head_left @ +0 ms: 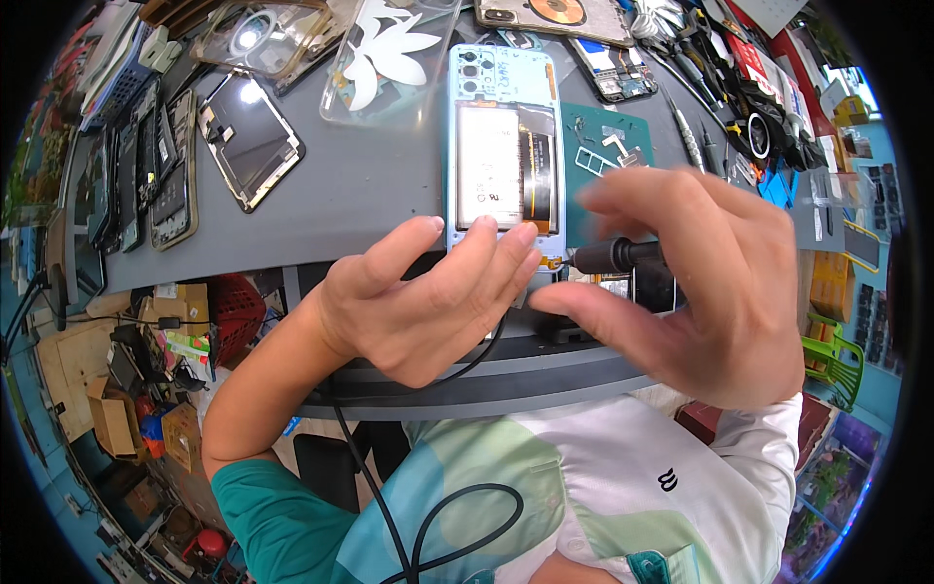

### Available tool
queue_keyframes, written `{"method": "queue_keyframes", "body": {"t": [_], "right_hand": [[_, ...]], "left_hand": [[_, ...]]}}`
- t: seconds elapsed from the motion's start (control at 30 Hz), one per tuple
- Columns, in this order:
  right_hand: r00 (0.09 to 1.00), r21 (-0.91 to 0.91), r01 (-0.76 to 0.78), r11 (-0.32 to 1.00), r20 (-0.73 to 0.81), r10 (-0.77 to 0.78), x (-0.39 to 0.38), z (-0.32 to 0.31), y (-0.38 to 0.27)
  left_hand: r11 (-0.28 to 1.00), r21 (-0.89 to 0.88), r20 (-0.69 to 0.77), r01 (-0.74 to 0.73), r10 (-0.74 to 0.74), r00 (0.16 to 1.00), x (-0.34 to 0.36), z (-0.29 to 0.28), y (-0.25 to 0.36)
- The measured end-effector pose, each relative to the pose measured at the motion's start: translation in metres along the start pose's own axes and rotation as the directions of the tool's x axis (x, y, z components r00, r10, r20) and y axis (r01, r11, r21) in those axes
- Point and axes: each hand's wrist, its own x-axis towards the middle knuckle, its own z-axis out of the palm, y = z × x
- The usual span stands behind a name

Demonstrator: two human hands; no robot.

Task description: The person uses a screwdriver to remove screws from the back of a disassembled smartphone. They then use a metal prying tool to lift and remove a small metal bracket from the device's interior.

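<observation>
The opened phone [504, 127] lies lengthwise near the front edge of the worktop [370, 185], its lower end toward the person, its pale blue upper part with the camera rings at the far end. The work on it looks partway: the back is off, the white battery [486, 170] sits in its bay with a dark flex strip [537, 180] beside it, and the phone has not been closed up; whether parts are coming out or going in cannot be told. The left hand [423, 302] reaches to the lower end, its fingers close together and slightly bent, the tips at the phone's near edge; whether they grip or merely steady it cannot be told. The right hand [725, 277] is blurred, thumb and fingers spread wide around a black-handled tool [608, 257] that points at the lower right corner, with no clear grip on it. Just right of the phone, a green mat [578, 209] carries small loose parts. Farther out lie a clear case [342, 97] with a white leaf shape, a detached dark screen panel [251, 141], and a partly stripped phone [611, 73].
</observation>
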Motion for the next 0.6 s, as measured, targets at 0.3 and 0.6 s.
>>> {"method": "queue_keyframes", "body": {"t": [0.3,0.6], "right_hand": [[1.0,-0.027,0.0,1.0,0.015,0.0,-0.006,0.0,-0.002],[0.939,0.394,-0.048,0.918,-0.295,0.175,-0.034,0.011,0.02]], "left_hand": [[0.999,-0.029,0.023,0.021,-0.02,1.0,0.0,-0.002,0.002],[0.989,-0.134,0.097,0.067,-0.055,0.994,0.008,-0.012,-0.006]]}}
